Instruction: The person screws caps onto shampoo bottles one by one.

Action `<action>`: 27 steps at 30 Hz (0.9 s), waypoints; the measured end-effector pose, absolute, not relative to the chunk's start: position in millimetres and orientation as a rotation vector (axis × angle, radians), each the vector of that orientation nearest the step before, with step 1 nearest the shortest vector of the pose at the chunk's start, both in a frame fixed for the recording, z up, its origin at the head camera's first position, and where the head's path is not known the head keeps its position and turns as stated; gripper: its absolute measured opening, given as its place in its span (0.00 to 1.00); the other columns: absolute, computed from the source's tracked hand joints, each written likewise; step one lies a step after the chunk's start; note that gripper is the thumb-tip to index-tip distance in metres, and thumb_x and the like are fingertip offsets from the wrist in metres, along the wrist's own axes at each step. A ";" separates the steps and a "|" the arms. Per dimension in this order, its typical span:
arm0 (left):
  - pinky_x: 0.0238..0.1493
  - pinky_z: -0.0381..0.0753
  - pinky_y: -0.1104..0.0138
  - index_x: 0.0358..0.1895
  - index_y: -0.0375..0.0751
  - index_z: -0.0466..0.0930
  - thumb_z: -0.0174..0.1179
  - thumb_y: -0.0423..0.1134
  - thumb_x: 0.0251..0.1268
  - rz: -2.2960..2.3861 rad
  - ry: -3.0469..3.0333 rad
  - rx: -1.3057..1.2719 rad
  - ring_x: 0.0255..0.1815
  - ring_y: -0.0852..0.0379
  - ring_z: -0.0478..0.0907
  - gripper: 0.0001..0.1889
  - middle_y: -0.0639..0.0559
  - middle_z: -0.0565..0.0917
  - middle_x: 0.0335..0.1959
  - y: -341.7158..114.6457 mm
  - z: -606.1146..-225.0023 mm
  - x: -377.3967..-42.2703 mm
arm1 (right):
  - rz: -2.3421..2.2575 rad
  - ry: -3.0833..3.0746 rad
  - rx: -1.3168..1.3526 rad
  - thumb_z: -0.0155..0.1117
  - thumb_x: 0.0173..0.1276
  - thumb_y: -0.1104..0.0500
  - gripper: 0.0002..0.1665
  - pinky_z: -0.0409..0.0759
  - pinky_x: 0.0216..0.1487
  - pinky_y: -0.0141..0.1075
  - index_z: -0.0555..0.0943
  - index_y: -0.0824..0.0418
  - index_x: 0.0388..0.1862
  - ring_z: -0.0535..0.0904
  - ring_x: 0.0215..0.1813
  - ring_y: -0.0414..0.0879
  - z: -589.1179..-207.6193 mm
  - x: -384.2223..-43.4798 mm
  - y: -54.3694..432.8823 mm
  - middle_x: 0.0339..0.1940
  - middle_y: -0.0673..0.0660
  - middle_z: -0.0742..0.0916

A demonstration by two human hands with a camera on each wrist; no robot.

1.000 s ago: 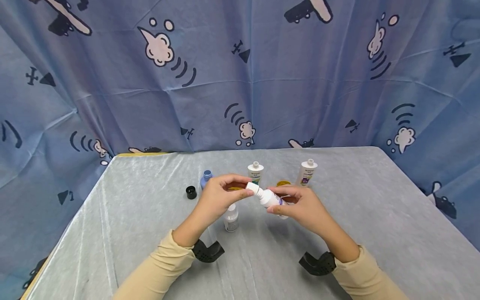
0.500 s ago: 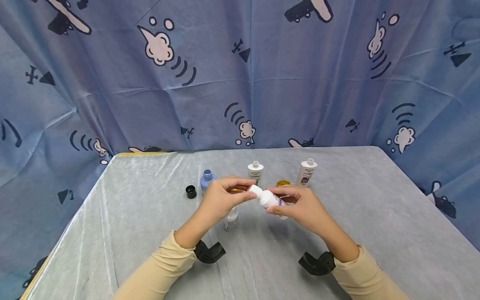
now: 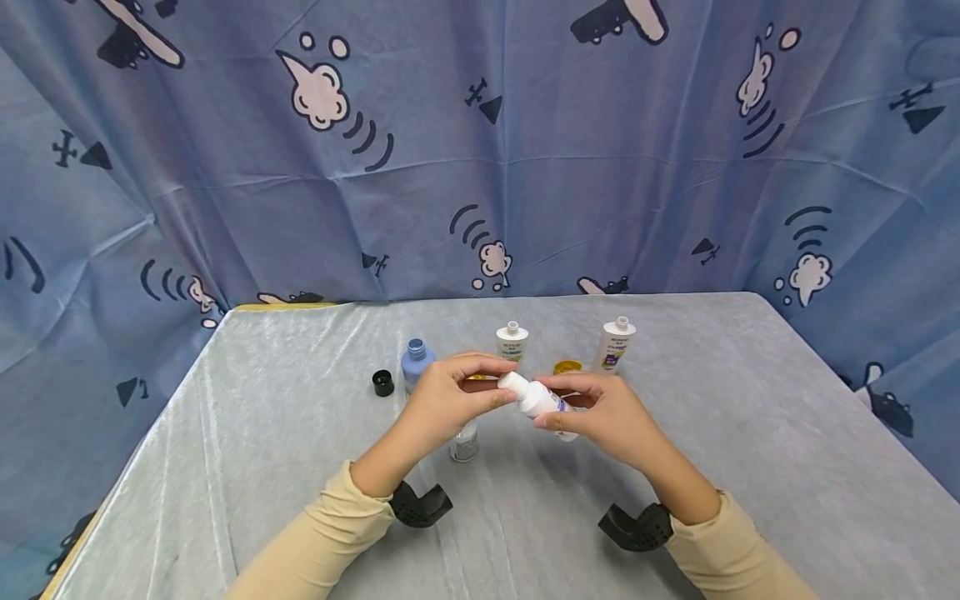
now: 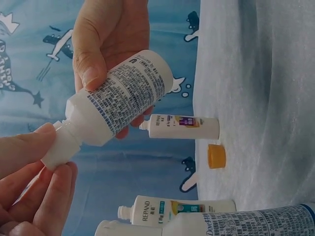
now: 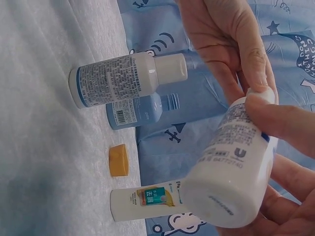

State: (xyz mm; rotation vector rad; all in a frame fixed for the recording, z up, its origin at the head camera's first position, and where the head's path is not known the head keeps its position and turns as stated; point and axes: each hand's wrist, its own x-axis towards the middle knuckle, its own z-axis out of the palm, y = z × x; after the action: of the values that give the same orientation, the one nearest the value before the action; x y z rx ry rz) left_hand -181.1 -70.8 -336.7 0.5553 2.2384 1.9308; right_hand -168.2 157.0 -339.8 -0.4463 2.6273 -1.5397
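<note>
Above the table, my right hand [image 3: 596, 408] grips a white bottle [image 3: 546, 402] by its body, its neck tilted up to the left. Thumb and fingers of my left hand [image 3: 442, 398] pinch a white cap [image 4: 63, 146] at the bottle's neck. A strip of neck shows between cap and shoulder in the left wrist view. Below the left hand stands a similar white bottle [image 5: 118, 78] with its white cap on. Just behind that hand is an uncapped blue bottle [image 3: 416, 364].
Two uncapped white bottles, one with a green label [image 3: 512, 340] and one with a purple label [image 3: 617, 342], stand farther back. A yellow cap [image 3: 567, 366] and a black cap [image 3: 382, 383] lie on the grey cloth [image 3: 270, 467]. A patterned curtain [image 3: 420, 125] hangs behind.
My left hand has shifted slightly right with the white cap, and less of the bottle's neck shows in the head view. The right hand stays nearly still.
</note>
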 end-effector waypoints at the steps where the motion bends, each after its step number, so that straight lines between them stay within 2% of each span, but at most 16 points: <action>1: 0.50 0.86 0.68 0.52 0.34 0.85 0.71 0.31 0.58 1.932 2.232 0.568 0.54 0.49 0.85 0.18 0.38 0.83 0.56 -71.1 -337.0 -181.2 | -1.541 2.623 -0.441 0.79 0.56 0.56 0.26 0.84 0.50 0.35 0.86 0.61 0.54 0.82 0.51 0.48 -339.5 -168.2 157.1 0.52 0.60 0.87; 5: 0.56 0.83 0.68 0.60 0.37 0.81 0.71 0.32 0.58 1.957 2.204 0.582 0.59 0.50 0.82 0.24 0.40 0.82 0.59 -73.3 -336.0 -182.0 | -1.545 2.609 -0.422 0.78 0.57 0.56 0.27 0.83 0.49 0.33 0.85 0.61 0.55 0.83 0.53 0.50 -338.0 -168.1 157.0 0.54 0.61 0.86; 8: 0.56 0.83 0.68 0.61 0.41 0.80 0.72 0.35 0.58 1.984 2.217 0.517 0.57 0.53 0.83 0.25 0.42 0.83 0.59 -76.1 -334.2 -182.9 | -1.546 2.615 -0.411 0.78 0.57 0.56 0.27 0.83 0.48 0.31 0.85 0.61 0.56 0.83 0.53 0.51 -337.3 -168.1 156.9 0.54 0.61 0.86; 13: 0.48 0.85 0.67 0.50 0.46 0.87 0.72 0.42 0.58 1.934 2.346 0.397 0.45 0.60 0.86 0.16 0.49 0.88 0.48 -78.4 -334.5 -184.1 | -1.550 2.625 -0.408 0.79 0.56 0.56 0.27 0.83 0.48 0.31 0.85 0.62 0.55 0.83 0.52 0.50 -337.4 -168.3 156.9 0.54 0.62 0.87; 18: 0.43 0.84 0.68 0.45 0.45 0.89 0.73 0.44 0.58 1.878 2.368 0.372 0.39 0.62 0.86 0.13 0.51 0.90 0.40 -76.9 -334.6 -183.6 | -1.552 2.611 -0.411 0.79 0.57 0.56 0.27 0.83 0.48 0.32 0.85 0.62 0.56 0.83 0.53 0.52 -337.9 -168.2 156.5 0.54 0.62 0.86; 21: 0.42 0.84 0.69 0.44 0.43 0.89 0.73 0.43 0.58 1.868 2.362 0.382 0.38 0.62 0.85 0.13 0.49 0.90 0.40 -76.4 -333.4 -182.6 | -1.553 2.613 -0.422 0.79 0.56 0.56 0.27 0.83 0.48 0.31 0.85 0.62 0.55 0.83 0.54 0.52 -338.1 -168.0 156.3 0.54 0.62 0.86; 27: 0.44 0.84 0.69 0.47 0.43 0.89 0.72 0.42 0.58 1.844 2.348 0.430 0.41 0.62 0.85 0.14 0.48 0.90 0.45 -77.4 -332.1 -182.1 | -1.553 2.623 -0.437 0.79 0.56 0.57 0.26 0.83 0.48 0.31 0.85 0.62 0.55 0.83 0.52 0.50 -337.8 -167.6 156.5 0.54 0.61 0.87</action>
State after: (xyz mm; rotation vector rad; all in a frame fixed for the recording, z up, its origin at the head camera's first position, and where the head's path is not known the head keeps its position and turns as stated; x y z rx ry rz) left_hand -182.1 -77.4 -332.1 0.4301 2.3479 1.8438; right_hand -167.6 156.5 -337.8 -0.4373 2.6233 -1.5527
